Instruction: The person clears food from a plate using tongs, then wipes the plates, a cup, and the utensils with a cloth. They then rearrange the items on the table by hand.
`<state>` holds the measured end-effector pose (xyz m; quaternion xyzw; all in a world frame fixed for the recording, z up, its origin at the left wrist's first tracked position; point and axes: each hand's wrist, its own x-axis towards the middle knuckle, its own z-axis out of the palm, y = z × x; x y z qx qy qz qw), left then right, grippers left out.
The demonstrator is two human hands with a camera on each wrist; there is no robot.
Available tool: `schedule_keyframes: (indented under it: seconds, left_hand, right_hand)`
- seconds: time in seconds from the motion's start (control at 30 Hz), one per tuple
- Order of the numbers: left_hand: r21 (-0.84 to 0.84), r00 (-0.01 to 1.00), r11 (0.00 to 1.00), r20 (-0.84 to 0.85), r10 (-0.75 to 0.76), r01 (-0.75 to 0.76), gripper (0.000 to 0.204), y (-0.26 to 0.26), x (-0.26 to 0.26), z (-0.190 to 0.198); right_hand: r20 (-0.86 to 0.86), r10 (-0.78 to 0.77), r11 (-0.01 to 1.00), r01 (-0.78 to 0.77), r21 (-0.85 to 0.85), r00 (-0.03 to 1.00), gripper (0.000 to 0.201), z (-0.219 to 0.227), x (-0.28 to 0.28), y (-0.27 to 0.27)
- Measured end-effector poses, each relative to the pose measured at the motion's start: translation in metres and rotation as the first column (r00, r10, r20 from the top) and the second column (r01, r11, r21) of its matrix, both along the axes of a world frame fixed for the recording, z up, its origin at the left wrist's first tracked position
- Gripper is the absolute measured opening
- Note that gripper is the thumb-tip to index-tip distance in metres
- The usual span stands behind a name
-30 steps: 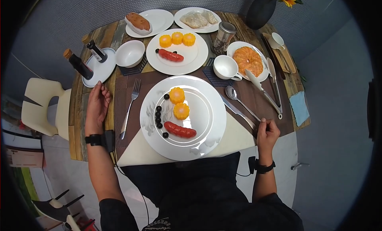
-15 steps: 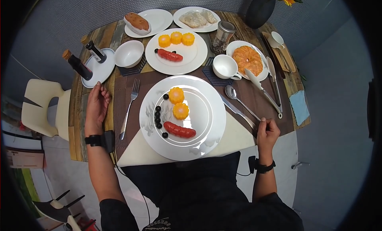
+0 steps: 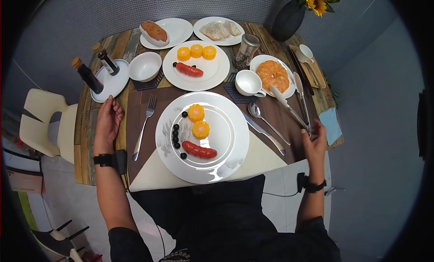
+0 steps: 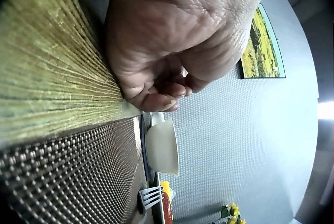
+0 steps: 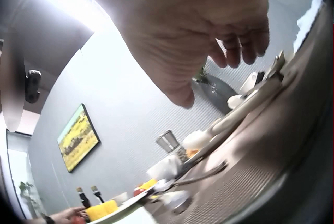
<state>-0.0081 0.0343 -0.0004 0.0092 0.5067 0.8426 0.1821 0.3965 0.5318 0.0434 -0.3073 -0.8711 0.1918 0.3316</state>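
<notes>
My left hand (image 3: 108, 119) rests at the table's left side, fingers loosely curled with nothing in them, just in front of the tray with two bottles. At the right edge my right hand (image 3: 315, 142) hovers beside the handle end of the tongs (image 3: 279, 97), its thumb and fingers spread apart. The right wrist view shows that hand (image 5: 209, 41) above the tongs (image 5: 245, 104), with a gap between thumb and fingers. A large plate (image 3: 235, 147) before me carries two corn pieces (image 3: 200, 130), a sausage (image 3: 199, 150) and several black olives (image 3: 175, 133).
Left of the plate lies a fork (image 3: 143, 128); right of it, a knife (image 3: 266, 135) and a spoon (image 3: 254, 110). A white cup (image 3: 248, 82), a ring-shaped bread (image 3: 273, 77) on a plate and a pepper jar (image 3: 246, 52) stand beyond. A bowl (image 3: 144, 67) sits at left.
My right hand has moved right and forward from the spoon's handle end to the tongs, its curled fingers spreading. The head view has shifted slightly. The left hand stays put.
</notes>
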Motion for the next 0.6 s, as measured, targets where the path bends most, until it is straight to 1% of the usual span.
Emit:
schedule_keyframes:
  seconds: [0.07, 0.1, 0.17, 0.2, 0.27, 0.3, 0.37, 0.47, 0.5, 0.6]
  left_hand:
    - [-0.02, 1.0, 1.0, -0.019, -0.024, 0.024, 0.023, 0.0, 0.0, 0.0]
    - [-0.017, 0.999, 1.0, -0.021, -0.027, 0.027, 0.024, 0.0, -0.001, -0.002]
    - [-0.002, 1.0, 1.0, -0.017, -0.018, 0.018, 0.024, -0.001, -0.001, -0.003]
    - [0.01, 1.0, 1.0, -0.01, -0.02, 0.02, 0.024, -0.002, -0.001, -0.002]
    - [0.01, 1.0, 1.0, -0.009, -0.021, 0.021, 0.024, -0.005, 0.0, -0.002]
    - [0.009, 1.0, 1.0, -0.01, -0.023, 0.023, 0.024, -0.005, 0.0, -0.001]
    - [0.013, 0.999, 0.999, -0.008, -0.038, 0.038, 0.024, -0.001, 0.0, -0.002]
    - [-0.005, 0.999, 1.0, -0.025, -0.031, 0.031, 0.024, -0.001, -0.001, -0.002]
    - [-0.01, 0.999, 0.999, -0.026, -0.035, 0.035, 0.024, -0.002, -0.001, -0.002]
    - [-0.016, 0.999, 0.999, -0.033, -0.043, 0.042, 0.024, -0.002, -0.002, -0.003]
  right_hand:
    - [0.106, 0.006, 0.987, -0.023, 0.158, 0.994, 0.065, -0.004, -0.001, 0.031]
    - [0.104, 0.015, 0.986, -0.032, 0.161, 0.994, 0.065, -0.01, 0.001, 0.046]
    - [0.309, 0.071, 0.996, -0.084, 0.032, 0.948, 0.075, -0.018, -0.002, 0.066]
    - [0.307, 0.08, 0.995, -0.095, 0.032, 0.948, 0.075, -0.02, -0.005, 0.07]
    - [0.268, 0.093, 0.995, -0.082, -0.052, 0.959, 0.077, -0.018, -0.012, 0.071]
    - [0.268, 0.091, 0.996, -0.081, -0.049, 0.959, 0.077, -0.015, -0.014, 0.071]
    - [0.374, 0.106, 0.993, -0.078, -0.089, 0.921, 0.076, -0.007, -0.016, 0.069]
    - [0.346, 0.117, 0.992, -0.092, -0.088, 0.931, 0.073, -0.006, -0.017, 0.068]
    - [0.315, 0.127, 0.989, -0.095, -0.116, 0.941, 0.072, -0.011, -0.017, 0.071]
    - [0.333, 0.127, 0.988, -0.088, -0.13, 0.934, 0.072, -0.01, -0.019, 0.07]
